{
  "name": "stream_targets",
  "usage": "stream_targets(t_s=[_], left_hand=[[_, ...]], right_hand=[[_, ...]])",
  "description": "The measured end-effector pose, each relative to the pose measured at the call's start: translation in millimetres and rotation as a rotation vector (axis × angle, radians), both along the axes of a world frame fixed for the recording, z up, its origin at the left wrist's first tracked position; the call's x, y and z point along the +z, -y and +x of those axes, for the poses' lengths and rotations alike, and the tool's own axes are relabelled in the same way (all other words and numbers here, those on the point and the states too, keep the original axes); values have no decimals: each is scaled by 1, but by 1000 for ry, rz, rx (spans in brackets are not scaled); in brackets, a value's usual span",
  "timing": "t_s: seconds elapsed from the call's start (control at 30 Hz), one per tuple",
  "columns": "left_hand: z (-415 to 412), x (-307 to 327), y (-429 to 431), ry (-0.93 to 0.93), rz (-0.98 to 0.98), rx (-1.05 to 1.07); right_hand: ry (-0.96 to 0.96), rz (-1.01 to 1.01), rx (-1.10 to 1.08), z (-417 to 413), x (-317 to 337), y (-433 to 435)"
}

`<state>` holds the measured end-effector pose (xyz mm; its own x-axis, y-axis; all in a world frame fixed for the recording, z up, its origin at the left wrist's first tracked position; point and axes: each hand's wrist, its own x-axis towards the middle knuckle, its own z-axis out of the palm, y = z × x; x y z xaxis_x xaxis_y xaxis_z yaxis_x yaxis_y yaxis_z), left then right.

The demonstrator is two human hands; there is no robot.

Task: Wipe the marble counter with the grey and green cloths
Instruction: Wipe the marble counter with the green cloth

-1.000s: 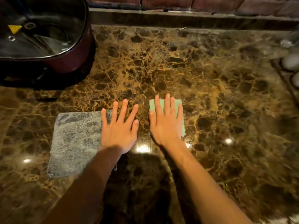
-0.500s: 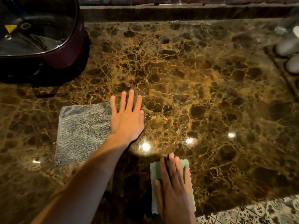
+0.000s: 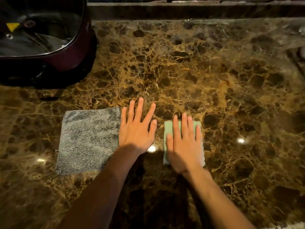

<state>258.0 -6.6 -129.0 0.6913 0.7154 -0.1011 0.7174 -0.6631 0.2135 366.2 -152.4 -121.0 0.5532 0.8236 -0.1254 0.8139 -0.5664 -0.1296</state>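
Note:
The brown marble counter (image 3: 189, 71) fills the view. A grey cloth (image 3: 87, 141) lies flat at the left of centre. My left hand (image 3: 137, 129) rests flat with fingers spread, its little-finger side on the grey cloth's right edge and most of the palm on bare marble. Just to its right, my right hand (image 3: 184, 142) presses flat on a small folded green cloth (image 3: 168, 128), which shows at its top and left edges and is mostly hidden under the palm.
A dark red cooker (image 3: 49, 47) with an open shiny pot stands at the back left. A raised marble ledge (image 3: 189, 10) runs along the back. Blurred objects sit at the far right edge. Patterned floor tile shows at the bottom right corner.
My right hand slid the green cloth back toward the counter's front edge, then forward again beside my left hand. The left hand and grey cloth stayed put.

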Motion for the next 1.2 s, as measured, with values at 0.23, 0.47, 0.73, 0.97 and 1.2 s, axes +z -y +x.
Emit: stream_targets(t_s=[0.23, 0.47, 0.73, 0.97, 1.2], left_hand=[[3, -8, 2, 35, 17, 31], [4, -9, 3, 41, 36, 24], [3, -12, 3, 23, 90, 24], [4, -10, 1, 32, 85, 22], [4, -10, 0, 20, 79, 31]], right_hand=[[-89, 5, -79, 115, 2, -142], [-81, -27, -90, 140, 3, -171], [-70, 26, -21, 14, 5, -2], [-68, -9, 28, -93, 10, 149], [-76, 38, -2, -38, 0, 86]])
